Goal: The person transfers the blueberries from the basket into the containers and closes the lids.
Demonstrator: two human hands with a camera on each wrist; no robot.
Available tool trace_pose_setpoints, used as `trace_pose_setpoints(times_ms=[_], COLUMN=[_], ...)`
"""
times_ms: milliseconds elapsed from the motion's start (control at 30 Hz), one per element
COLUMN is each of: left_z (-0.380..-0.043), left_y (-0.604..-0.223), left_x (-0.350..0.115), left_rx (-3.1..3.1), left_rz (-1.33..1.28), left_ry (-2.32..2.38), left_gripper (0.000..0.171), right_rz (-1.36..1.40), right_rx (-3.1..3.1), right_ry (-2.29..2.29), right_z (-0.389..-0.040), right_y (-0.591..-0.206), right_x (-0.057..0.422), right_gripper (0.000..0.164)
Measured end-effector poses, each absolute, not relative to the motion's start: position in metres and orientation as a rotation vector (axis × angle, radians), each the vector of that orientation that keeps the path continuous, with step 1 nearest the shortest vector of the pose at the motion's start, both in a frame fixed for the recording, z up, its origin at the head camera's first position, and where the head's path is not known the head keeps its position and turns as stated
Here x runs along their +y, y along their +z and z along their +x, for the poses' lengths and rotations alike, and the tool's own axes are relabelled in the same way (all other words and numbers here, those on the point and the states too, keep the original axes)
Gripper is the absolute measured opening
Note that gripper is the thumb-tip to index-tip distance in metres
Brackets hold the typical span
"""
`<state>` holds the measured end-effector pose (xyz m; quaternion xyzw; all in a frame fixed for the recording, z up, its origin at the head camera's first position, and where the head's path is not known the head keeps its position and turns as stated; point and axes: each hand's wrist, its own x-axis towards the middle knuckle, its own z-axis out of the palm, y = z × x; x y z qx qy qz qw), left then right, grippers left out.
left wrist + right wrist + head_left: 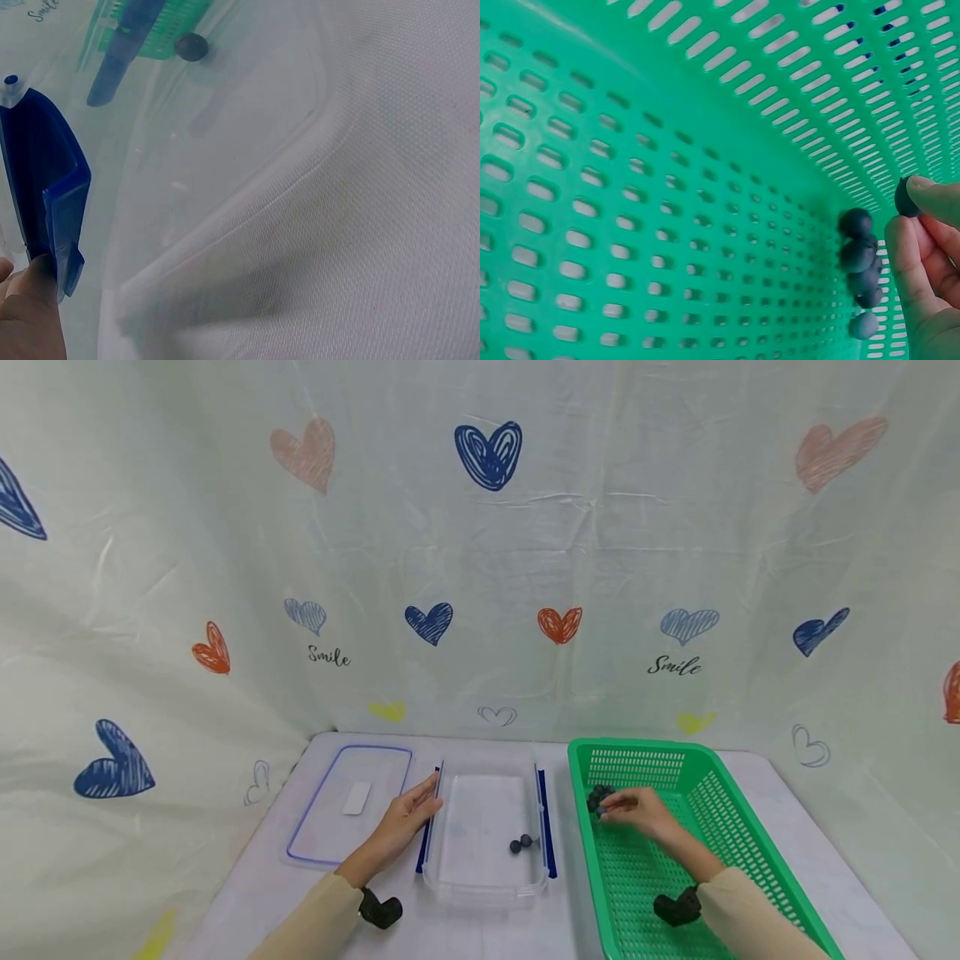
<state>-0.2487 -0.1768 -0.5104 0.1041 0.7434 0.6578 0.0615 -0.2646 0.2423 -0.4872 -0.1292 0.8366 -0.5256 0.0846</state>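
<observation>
My right hand pinches a blueberry, other berries beside it in the green basket. My left hand touches a blue latch; whether gripped, I can't tell.

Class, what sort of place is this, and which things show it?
Probably a staged tabletop setup, perhaps a makeshift filming booth: a heart-printed sheet hangs behind the white table, where a green basket and a clear container sit side by side.

A clear, blue-rimmed lid with 1 white rectangle lies near the worktop's far left corner. Beyond the far edge hangs a pale sheet printed with hearts and 2 "Smile" captions.
</observation>
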Motion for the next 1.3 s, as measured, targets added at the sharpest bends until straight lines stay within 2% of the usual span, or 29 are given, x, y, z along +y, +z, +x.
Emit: trace_pose_setpoints(times_ms=[233, 467, 933, 1300], left_z=[-0.249, -0.249, -0.246, -0.247], left_y=[-0.51, -0.508, -0.507, -0.508], left_x=[-0.177, -0.178, -0.173, -0.175], left_rx=[2.244, 2.228, 2.168, 2.175], left_rz=[0.317, 0.372, 0.311, 0.341], left_ry=[1.979, 2.0, 2.062, 2.031], left_gripper=[0.061, 0.059, 0.057, 0.057], right_rz=[-0.376, -0.356, -0.355, -0.317], right_rx=[2.473, 2.499, 2.495, 2.474], right_ry=[-1.605, -1.618, -1.613, -1.665], right_z=[-0.264, -0.265, -0.261, -0.261], right_y=[-0.474, -0.462, -0.432, -0.426], right_x=[0.246, 0.244, 0.236, 0.222], right_gripper=[0.035, 0.034, 0.036, 0.039])
